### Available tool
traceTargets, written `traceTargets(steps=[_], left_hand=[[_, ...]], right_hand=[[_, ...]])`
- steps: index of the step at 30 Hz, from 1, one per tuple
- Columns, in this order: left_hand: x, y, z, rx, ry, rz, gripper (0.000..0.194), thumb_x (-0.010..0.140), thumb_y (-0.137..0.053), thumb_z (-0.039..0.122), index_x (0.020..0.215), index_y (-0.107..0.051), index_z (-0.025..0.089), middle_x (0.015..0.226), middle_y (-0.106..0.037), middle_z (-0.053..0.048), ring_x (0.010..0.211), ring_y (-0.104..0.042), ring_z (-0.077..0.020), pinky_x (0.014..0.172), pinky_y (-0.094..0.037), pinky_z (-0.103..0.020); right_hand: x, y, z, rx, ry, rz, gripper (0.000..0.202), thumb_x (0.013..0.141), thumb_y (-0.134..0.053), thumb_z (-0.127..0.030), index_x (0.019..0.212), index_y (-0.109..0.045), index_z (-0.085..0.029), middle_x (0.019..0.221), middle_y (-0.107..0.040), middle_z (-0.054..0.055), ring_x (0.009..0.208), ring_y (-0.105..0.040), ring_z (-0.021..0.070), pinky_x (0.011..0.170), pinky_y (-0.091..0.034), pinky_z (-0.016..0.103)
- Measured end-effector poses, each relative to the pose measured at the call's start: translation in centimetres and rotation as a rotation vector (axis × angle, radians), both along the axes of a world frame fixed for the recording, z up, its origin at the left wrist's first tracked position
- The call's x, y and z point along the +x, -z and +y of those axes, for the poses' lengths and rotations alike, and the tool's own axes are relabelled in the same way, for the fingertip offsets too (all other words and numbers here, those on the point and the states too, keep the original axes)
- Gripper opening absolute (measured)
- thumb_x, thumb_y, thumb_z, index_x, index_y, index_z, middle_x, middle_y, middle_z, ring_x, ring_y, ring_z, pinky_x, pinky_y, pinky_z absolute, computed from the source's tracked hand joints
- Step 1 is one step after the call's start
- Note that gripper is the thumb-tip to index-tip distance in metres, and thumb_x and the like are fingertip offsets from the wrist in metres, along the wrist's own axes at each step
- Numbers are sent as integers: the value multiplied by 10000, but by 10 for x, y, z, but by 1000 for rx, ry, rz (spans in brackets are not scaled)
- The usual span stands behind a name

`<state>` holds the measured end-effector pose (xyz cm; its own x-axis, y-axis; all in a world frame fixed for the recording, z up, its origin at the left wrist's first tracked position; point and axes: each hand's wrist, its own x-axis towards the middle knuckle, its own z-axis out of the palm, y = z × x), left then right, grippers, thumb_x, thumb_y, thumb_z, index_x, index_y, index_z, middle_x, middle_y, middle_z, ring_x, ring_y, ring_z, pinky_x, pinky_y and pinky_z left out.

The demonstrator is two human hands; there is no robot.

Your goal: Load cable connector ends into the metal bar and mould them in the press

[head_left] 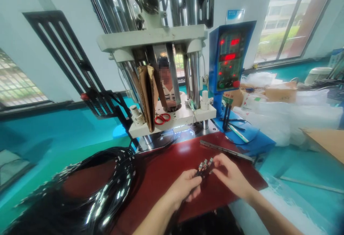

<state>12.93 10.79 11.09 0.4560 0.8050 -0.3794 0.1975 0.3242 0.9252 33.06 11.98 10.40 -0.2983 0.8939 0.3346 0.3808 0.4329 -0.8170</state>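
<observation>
Over the dark red tabletop (158,181), my left hand (186,184) is closed around a small bunch of black cables (200,173). Their metal-tipped connectors (205,163) fan out beyond the thumb. My right hand (231,175) comes in from the right with thumb and forefinger at the rightmost connector, seemingly pinching it; the exact contact is too small to see clearly. A large coil of black cables (125,177), many with metal ends, lies to the left of my hands.
A press machine (153,36) stands behind the table, with red-handled scissors (162,118) and folded cardboard (147,98) on its plate. Right of it is a blue control box (228,55) with red displays. A metal strip (225,150) lies along the table's far side. A person (168,88) appears behind the columns.
</observation>
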Motion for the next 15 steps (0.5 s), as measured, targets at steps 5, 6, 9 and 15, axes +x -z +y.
traceTargets(steps=[5, 6, 9, 15], left_hand=[[2, -8, -6, 13, -8, 1, 335, 672, -563, 456, 754, -537, 132, 436, -439, 63, 330, -305, -29, 338, -191, -161], [3, -8, -6, 20, -7, 8, 329, 670, -567, 449, 743, -538, 130, 442, -460, 54, 328, -324, -32, 338, -210, -162], [4, -7, -3, 43, -33, -21, 329, 686, -557, 445, 754, -539, 124, 476, -509, 32, 331, -373, -44, 333, -254, -165], [4, -6, 4, 26, -76, -159, 349, 719, -535, 464, 769, -516, 120, 479, -514, 22, 319, -381, -49, 303, -264, -160]], right_hand=[[-7, -13, 14, -201, -138, 442, 379, 885, -423, -324, 1257, -408, -257, 1326, -422, 43, 1222, -362, 175, 1058, -255, 385], [-12, -16, 16, -232, -175, 437, 357, 893, -401, -347, 1232, -456, -251, 1319, -438, 38, 1226, -359, 180, 1066, -237, 398], [-31, -24, 19, -340, -267, 352, 354, 888, -382, -407, 1131, -566, -227, 1227, -535, 51, 1170, -433, 218, 1035, -271, 455], [-56, -19, 17, -340, -301, 351, 402, 886, -375, -448, 1179, -524, -217, 1225, -536, 76, 1154, -457, 214, 997, -331, 425]])
